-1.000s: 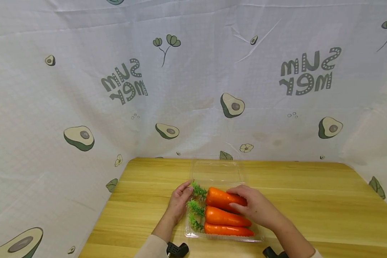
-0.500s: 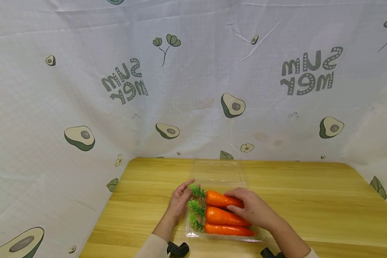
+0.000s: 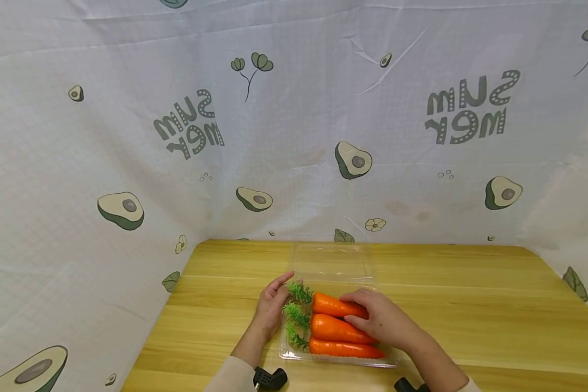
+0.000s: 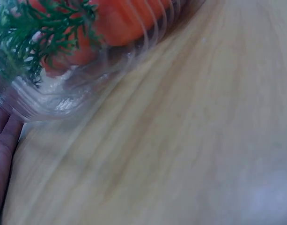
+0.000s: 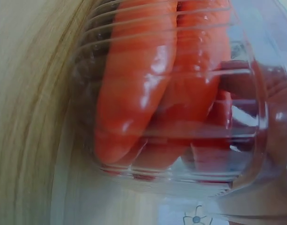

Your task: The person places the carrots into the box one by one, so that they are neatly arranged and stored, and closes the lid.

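Three orange toy carrots with green leafy tops lie side by side in a clear plastic box (image 3: 343, 362), tops pointing left. My right hand (image 3: 383, 320) holds the far carrot (image 3: 327, 304) by its narrow end, thumb on the near side and fingers behind. The middle carrot (image 3: 340, 329) and near carrot (image 3: 344, 348) rest against each other in front. My left hand (image 3: 269, 311) is at the box's left side, fingers extended along the far corner. The left wrist view shows its fingers touching the box's outside. In the right wrist view, the carrots' tips show through the ribbed wall.
The box's clear lid (image 3: 330, 261) is folded back flat on the wooden table (image 3: 460, 305). A white cloth (image 3: 294, 136) printed with avocados hangs behind the table and along its sides. Black devices (image 3: 270, 379) are worn at both wrists.
The far carrot has moved down into the box and slightly toward me, with my right hand moving along with it. My left hand has stayed almost still.
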A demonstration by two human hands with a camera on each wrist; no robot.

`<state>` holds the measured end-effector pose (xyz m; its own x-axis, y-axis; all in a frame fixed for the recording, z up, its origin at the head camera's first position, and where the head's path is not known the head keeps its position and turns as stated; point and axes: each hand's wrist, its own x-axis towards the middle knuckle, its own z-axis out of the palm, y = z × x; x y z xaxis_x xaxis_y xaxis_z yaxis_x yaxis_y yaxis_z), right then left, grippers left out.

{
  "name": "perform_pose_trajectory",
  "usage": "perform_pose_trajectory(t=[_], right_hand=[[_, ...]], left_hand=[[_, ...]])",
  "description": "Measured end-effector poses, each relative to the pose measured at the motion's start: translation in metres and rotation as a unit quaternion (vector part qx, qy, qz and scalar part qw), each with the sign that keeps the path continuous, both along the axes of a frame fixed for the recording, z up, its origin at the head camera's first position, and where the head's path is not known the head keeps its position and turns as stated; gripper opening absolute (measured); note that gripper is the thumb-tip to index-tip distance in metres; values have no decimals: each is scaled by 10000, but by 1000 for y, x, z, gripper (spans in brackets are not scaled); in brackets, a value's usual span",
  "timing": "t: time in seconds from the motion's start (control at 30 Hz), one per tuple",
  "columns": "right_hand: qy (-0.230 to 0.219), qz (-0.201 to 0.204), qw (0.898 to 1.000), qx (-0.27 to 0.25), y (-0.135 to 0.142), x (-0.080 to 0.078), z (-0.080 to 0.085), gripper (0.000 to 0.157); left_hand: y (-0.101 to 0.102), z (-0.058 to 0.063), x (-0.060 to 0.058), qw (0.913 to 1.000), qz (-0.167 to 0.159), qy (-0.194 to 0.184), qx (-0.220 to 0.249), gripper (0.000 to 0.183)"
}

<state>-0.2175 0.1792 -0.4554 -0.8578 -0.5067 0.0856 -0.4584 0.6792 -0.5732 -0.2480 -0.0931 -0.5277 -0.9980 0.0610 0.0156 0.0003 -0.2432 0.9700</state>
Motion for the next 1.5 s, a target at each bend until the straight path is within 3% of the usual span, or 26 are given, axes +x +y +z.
perform_pose_trajectory(t=[0.27,0.53,0.8,1.0,1.13,1.37,1.5], right_hand=[[23,-17,10000,2,-4,1,-2,32],[-105,-60,9996,-268,-3,2,-2,37],[-261,-792,9922,-926,3,0,-2,35],[128,-1679,9756,-1407,12,-3,-4,28],[6,-2172,9630,-1598,19,-9,-8,33],[-892,-2593,9415,-1961,36,-22,-14,51],[-1803,-2340,9174,-2666,47,-33,-21,61]], left_hand=[[0,1,2,9998,185,90,13,44],[-2,0,3,9995,149,261,140,43],[-3,-1,3,9997,10,120,194,43],[-3,0,2,9997,91,-34,240,49],[-5,1,1,9986,161,-305,404,55],[-14,9,-11,9930,-311,-810,797,58],[-25,20,-18,9920,-766,-988,192,58]])
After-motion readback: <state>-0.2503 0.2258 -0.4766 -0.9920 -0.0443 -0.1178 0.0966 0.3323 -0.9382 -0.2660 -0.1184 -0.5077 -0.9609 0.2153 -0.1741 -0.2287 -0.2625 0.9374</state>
